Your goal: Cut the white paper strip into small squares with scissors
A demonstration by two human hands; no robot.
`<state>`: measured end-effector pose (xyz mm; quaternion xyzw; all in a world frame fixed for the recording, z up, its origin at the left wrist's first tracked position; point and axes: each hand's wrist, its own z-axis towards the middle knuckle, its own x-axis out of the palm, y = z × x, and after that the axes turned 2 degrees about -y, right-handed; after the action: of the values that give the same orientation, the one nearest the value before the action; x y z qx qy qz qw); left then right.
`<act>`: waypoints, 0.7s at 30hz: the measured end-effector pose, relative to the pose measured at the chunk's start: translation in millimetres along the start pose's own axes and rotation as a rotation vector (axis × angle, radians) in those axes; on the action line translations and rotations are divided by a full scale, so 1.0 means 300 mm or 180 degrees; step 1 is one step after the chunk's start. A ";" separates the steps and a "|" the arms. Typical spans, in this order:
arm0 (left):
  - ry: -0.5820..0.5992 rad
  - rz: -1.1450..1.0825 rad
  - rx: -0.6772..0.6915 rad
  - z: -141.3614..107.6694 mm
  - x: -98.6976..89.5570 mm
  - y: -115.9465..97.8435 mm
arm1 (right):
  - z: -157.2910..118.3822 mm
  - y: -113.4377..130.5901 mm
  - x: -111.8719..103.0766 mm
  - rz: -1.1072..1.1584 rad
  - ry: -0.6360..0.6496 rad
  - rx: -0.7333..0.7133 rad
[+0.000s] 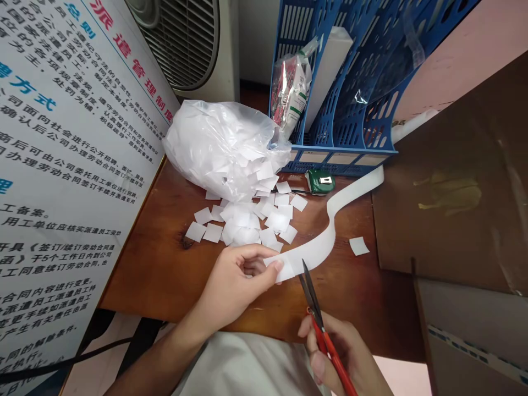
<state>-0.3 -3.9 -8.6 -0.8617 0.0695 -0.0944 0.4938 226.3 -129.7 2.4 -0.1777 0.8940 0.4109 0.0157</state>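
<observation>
My left hand [243,280] pinches the near end of a long white strip [317,245] between thumb and fingers. From there the strip curves up and to the right, toward the blue file rack. My right hand [338,346] grips red-handled scissors [319,319], their dark blades slightly apart at the strip's lower edge, close to my left fingers. Beyond my left hand lies a pile of small white squares [243,225], spilling from a clear plastic bag [214,143]. One loose white square [358,246] rests apart on the right.
A blue file rack [346,157] stands at the back of the wooden table [157,264], with a green tape measure [320,181] before it. A printed board [82,165] leans at left, near a fan [185,44]. A cardboard box [445,220] borders the right side.
</observation>
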 end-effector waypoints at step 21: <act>0.0096 -0.0054 -0.0036 -0.007 -0.002 -0.020 | 0.089 0.068 0.023 0.0284 0.0403 0.0010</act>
<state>-1.3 -2.6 -2.3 -0.8635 0.0702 -0.1112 0.4869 210.0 -100.0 -1.6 -0.1634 0.9009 0.3977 -0.0590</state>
